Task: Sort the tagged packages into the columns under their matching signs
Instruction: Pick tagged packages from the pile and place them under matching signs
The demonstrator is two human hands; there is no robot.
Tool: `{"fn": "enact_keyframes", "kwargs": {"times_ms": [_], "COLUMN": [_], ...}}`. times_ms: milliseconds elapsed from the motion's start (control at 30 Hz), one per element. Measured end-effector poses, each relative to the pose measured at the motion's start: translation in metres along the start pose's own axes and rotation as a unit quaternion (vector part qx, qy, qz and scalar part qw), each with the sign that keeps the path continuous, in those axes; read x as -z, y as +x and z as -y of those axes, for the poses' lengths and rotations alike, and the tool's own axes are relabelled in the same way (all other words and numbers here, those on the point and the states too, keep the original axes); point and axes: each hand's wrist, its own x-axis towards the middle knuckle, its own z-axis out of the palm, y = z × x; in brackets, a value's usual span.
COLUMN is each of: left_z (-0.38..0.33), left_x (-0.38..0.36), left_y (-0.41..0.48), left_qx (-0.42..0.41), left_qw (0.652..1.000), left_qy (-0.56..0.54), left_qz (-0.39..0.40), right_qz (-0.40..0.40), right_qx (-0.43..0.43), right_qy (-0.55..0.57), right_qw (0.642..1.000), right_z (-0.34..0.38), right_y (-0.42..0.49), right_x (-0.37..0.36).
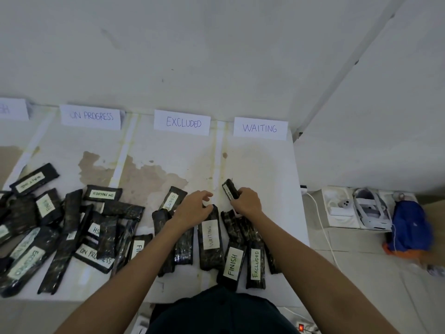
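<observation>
Several black wrapped packages with white tags lie on a white board (265, 165). My right hand (246, 202) grips one tagged package (230, 188), tilted up in the WAITING column; its tag is unreadable. My left hand (192, 209) hovers with fingers apart over the top of a package tagged WAITING (210, 242). Next to it lie a FINISH package (232, 261) and an EXCLUDED package (255, 265). Paper signs at the far edge read ON PROGRESS (91, 116), EXCLUDED (183, 122) and WAITING (260, 128); a fourth sign (12, 109) is cut off at the left.
A loose pile of packages (72, 227) covers the left of the board. Beyond the board's right edge on the floor stand a white box with a headset (368, 208), a white cable (322, 222) and a blue bag (409, 227). A power strip (302, 327) lies near my body.
</observation>
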Motion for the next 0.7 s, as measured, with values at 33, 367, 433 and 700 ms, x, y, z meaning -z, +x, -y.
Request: {"fn": "enact_keyframes", "kwargs": {"times_ms": [33, 367, 433, 700], "left_z": [-0.002, -0.003, 0.002, 0.041], "left_x": [0.0, -0.001, 0.004, 0.056], "left_y": [0.0, -0.004, -0.009, -0.03], "left_qx": [-0.004, -0.023, -0.03, -0.058], "left_qw": [1.0, 0.997, 0.995, 0.975], "left_qy": [0.002, 0.013, 0.021, 0.163], "left_qz": [-0.009, -0.076, -0.097, -0.138], "right_qz": [-0.005, 0.119, 0.124, 0.141], "right_qx": [0.0, -0.079, -0.079, -0.049], "right_qy": [0.038, 0.474, 0.487, 0.437], "right_qw": [0.999, 0.869, 0.861, 0.887], "right_z": [0.004, 0.046, 0.056, 0.102], "right_y": [-0.001, -0.023, -0.026, -0.038], "right_x": [0.004, -0.007, -0.015, -0.036]}}
